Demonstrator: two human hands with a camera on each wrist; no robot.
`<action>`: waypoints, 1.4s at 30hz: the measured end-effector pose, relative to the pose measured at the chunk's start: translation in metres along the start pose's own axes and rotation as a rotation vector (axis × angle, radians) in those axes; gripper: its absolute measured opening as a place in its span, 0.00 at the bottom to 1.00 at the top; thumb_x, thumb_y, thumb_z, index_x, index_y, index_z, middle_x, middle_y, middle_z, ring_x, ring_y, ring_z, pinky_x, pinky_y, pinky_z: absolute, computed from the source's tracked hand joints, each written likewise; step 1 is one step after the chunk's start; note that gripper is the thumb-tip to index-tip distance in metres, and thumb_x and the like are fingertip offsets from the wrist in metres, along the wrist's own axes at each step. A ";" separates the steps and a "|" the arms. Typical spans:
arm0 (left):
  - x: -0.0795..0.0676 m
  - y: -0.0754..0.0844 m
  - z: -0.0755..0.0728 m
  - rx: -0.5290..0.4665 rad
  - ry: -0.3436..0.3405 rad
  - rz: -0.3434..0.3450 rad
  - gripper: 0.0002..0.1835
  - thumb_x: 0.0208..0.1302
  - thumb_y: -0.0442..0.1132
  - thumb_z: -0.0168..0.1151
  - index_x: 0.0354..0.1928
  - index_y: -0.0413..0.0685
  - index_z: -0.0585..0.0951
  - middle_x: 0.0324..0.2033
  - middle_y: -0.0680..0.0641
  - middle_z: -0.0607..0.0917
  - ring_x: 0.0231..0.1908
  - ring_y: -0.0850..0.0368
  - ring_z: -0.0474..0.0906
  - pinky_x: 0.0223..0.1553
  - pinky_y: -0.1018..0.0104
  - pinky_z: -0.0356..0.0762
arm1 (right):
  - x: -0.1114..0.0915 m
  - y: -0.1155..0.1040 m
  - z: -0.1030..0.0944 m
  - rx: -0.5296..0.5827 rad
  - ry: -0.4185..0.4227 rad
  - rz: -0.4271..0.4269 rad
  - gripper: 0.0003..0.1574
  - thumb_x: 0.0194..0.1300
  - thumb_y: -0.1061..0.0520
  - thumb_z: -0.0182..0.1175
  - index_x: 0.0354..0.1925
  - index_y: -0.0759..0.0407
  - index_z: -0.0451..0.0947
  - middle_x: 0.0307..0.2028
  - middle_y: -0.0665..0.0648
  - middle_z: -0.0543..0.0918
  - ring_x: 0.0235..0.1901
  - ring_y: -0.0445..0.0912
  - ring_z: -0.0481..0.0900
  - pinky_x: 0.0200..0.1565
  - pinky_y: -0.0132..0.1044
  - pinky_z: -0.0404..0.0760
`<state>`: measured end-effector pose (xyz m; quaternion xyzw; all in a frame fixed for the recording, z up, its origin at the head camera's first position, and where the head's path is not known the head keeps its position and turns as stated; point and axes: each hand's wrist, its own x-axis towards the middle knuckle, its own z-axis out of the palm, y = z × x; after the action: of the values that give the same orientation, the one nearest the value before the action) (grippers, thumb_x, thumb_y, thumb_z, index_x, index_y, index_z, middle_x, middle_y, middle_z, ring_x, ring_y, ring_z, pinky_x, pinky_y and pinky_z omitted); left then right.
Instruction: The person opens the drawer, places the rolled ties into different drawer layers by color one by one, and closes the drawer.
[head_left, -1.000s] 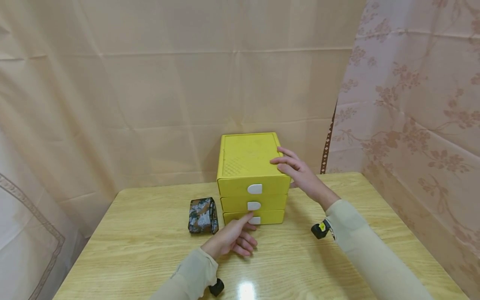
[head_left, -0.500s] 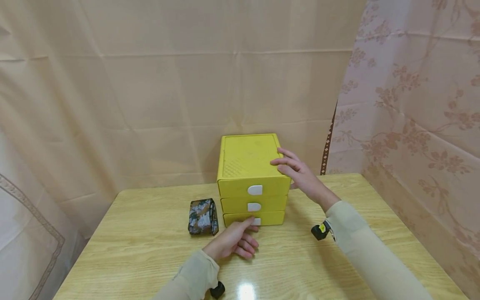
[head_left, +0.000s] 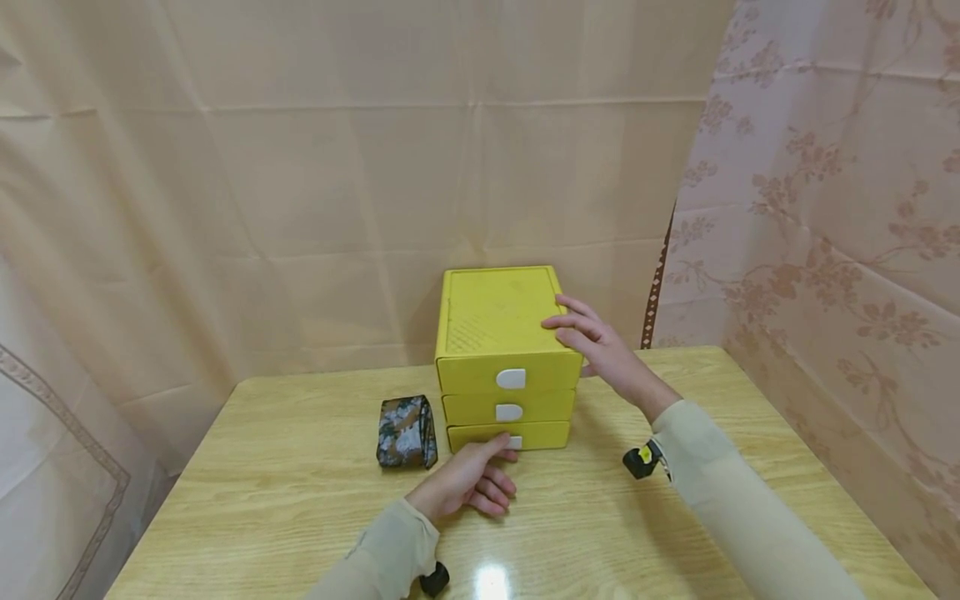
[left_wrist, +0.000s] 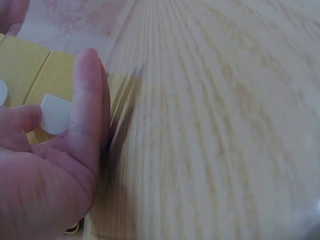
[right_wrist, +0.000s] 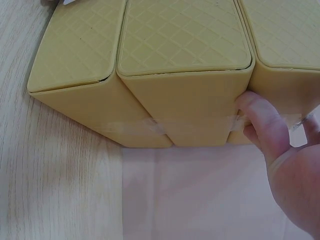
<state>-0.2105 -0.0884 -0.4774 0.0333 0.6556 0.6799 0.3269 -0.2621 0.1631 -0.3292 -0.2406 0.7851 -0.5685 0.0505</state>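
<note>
Drawer unit (head_left: 495, 340), right hand (head_left: 606, 354) atop edge

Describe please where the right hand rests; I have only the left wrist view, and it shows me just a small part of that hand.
Observer: The head view shows the right hand resting on the upper right edge of the yellow drawer unit.
Operator: Is something next to the unit?
Observer: Yes, a camouflage-patterned bundle is on the table, left of the unit.
Operator: And is something attached on the unit's right side?
Observer: Clear tape runs across it in the right wrist view.
</note>
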 end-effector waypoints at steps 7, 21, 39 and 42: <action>-0.001 0.001 0.000 0.007 -0.004 -0.005 0.37 0.66 0.66 0.47 0.58 0.38 0.72 0.28 0.40 0.83 0.20 0.54 0.80 0.28 0.54 0.82 | 0.001 0.001 0.000 0.032 0.002 -0.008 0.23 0.75 0.48 0.45 0.61 0.56 0.71 0.73 0.46 0.46 0.65 0.59 0.59 0.46 0.65 0.73; -0.002 0.003 0.001 0.012 0.014 -0.003 0.37 0.65 0.66 0.47 0.57 0.38 0.72 0.29 0.39 0.83 0.20 0.53 0.80 0.27 0.54 0.82 | 0.001 0.001 0.000 0.036 0.005 -0.006 0.23 0.75 0.47 0.46 0.61 0.55 0.71 0.73 0.45 0.46 0.64 0.59 0.61 0.46 0.65 0.73; -0.003 0.004 0.002 0.026 0.019 -0.001 0.37 0.66 0.66 0.46 0.57 0.38 0.72 0.29 0.39 0.83 0.20 0.54 0.80 0.27 0.54 0.82 | 0.003 0.007 -0.001 0.035 0.005 -0.009 0.23 0.75 0.48 0.46 0.61 0.55 0.71 0.73 0.45 0.46 0.64 0.59 0.61 0.46 0.65 0.73; -0.003 0.004 0.002 0.033 0.022 0.000 0.37 0.67 0.66 0.46 0.58 0.39 0.72 0.29 0.39 0.83 0.20 0.54 0.80 0.27 0.54 0.82 | 0.007 0.018 -0.003 0.037 0.008 -0.008 0.22 0.74 0.46 0.46 0.61 0.51 0.72 0.72 0.40 0.47 0.64 0.58 0.61 0.45 0.65 0.73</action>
<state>-0.2090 -0.0874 -0.4723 0.0311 0.6704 0.6692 0.3191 -0.2754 0.1667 -0.3433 -0.2405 0.7736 -0.5842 0.0493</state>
